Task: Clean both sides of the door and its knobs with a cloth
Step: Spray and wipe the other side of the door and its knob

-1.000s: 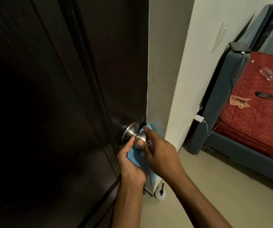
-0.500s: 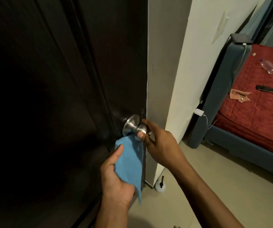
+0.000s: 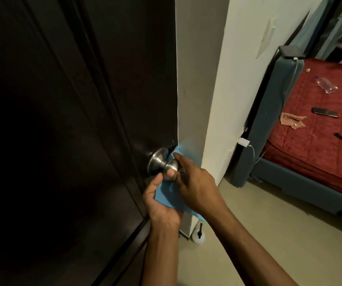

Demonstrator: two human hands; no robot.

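Observation:
A dark brown door (image 3: 73,120) fills the left half of the view, its edge against a pale wall. A brushed-metal round knob (image 3: 171,164) on a round plate sits near the door's edge. My right hand (image 3: 195,186) pinches the knob between thumb and forefinger. My left hand (image 3: 159,203) holds a blue cloth (image 3: 167,195) up under and behind the knob. A blurred corner of the cloth shows above the right forefinger, and most of the cloth is hidden by my hands.
A white door stopper (image 3: 198,238) stands on the beige floor by the wall corner. A charger (image 3: 243,142) hangs from the wall. A bed with a red cover (image 3: 314,145) at right carries a phone (image 3: 324,112), a plastic bottle (image 3: 327,85) and a rag (image 3: 293,120).
Half a second ago my left hand held the cloth hanging below the knob. It has since risen and brought the cloth back against the knob. My right hand stayed on the knob.

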